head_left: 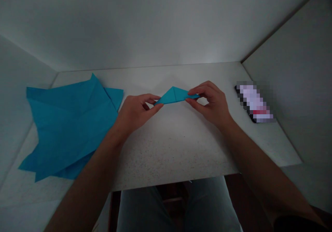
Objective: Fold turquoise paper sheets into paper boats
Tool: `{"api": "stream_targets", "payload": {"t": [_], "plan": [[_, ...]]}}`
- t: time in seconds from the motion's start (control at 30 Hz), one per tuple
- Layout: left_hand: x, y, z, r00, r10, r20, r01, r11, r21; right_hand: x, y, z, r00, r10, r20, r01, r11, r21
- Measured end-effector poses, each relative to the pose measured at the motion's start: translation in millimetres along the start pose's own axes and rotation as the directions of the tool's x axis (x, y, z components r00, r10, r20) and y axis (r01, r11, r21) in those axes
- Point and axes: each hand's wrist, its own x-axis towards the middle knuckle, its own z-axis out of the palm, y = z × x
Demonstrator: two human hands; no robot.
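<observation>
Between my two hands is a small piece of folded blue paper (173, 95), a low triangle with a peak on top and a crease line down its middle. My left hand (138, 110) pinches its left tip between thumb and fingers. At the other end, my right hand (211, 102) pinches the right tip in the same way. The folded paper is held above the table, near its middle. Parts of both tips are hidden by my fingers.
Large blue paper sheets (70, 121) lie loosely stacked at the left, partly behind my left forearm. A phone (255, 102), its screen blurred out, rests at the right. The pale speckled table (168, 155) meets walls at the back and sides.
</observation>
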Motion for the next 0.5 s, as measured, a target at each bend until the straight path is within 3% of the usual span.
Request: {"api": "stream_targets", "payload": {"t": [0.3, 0.5], "plan": [[1.2, 0.8, 7.4, 0.995, -0.012, 0.100, 0.018, 0.998, -0.064, -2.4, 1.6, 3.4, 0.999, -0.012, -0.049, 0.016, 0.998, 0.065], [-0.1, 5.9, 8.4, 0.988, 0.014, 0.153, -0.009, 0.999, -0.034, -2.1, 0.5, 5.5, 0.999, -0.042, -0.003, 0.042, 0.996, 0.084]]}}
